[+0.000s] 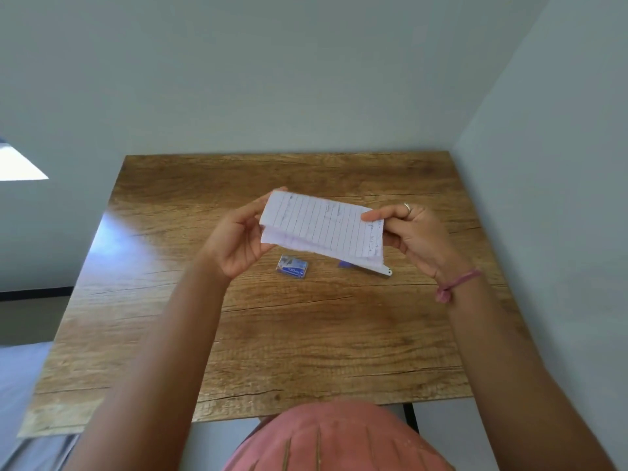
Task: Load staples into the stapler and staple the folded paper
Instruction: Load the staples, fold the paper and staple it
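Both hands hold the paper (323,227) up above the table (272,334). Left hand (238,239) grips the left end, fingers curled behind the sheet, thumb on the near side. Right hand (413,232) pinches the right end, thumb on top; ring (407,207) on one finger, pink band (457,283) at the wrist.

Paper is lined, folded over, tilted down to the right — handwriting on it too blurred to read.

Staple box (293,266) lies flat on the table, below the paper's left half, apart from both hands. Stapler (380,270) sits just right of the box, mostly hidden behind the paper — only a metal tip and a purple bit show.

Forearms reach in from the bottom edge, both cut off.
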{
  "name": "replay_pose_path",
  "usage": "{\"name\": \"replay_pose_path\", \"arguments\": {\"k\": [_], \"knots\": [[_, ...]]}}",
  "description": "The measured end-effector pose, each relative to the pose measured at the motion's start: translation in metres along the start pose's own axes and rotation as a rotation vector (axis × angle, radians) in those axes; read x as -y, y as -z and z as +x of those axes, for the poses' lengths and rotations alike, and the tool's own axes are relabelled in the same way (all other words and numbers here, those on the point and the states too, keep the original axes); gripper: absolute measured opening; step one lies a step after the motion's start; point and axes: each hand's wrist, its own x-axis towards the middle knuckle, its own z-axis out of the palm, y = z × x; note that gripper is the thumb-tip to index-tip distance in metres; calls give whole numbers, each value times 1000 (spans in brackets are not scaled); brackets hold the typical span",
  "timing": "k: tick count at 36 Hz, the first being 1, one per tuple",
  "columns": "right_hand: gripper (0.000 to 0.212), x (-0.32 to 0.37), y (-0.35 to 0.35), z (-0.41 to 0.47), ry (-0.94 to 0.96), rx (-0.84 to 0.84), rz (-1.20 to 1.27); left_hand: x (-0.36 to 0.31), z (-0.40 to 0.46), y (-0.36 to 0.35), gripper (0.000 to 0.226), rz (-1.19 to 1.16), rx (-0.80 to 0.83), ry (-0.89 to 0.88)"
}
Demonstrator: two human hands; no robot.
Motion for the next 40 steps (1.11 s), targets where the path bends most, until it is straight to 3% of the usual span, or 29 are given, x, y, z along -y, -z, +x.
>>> {"name": "replay_pose_path", "arguments": {"k": [4, 7, 13, 18, 23, 36, 40], "knots": [[46, 2, -2, 5, 72, -115, -20, 29, 0, -13, 47, -309, -93, -49], [43, 4, -4, 10, 121, -220, -100, 49, -1, -27, 49, -180, -130, 6], [45, 7, -9, 14, 228, -329, -240, 68, -6, -59, 42, 14, -40, 31], [42, 8, -10, 12, 276, -340, -324, 70, -3, -72, 28, 17, -205, 31], [40, 9, -11, 7, 330, -321, -373, 71, -2, -76, 16, -58, -264, 51], [25, 2, -5, 3, 477, -351, -575, 78, -3, -86, 18, -128, -355, 17], [23, 1, -4, 2, 484, -367, -599, 82, -4, -91, 35, -110, -356, 5]]}}
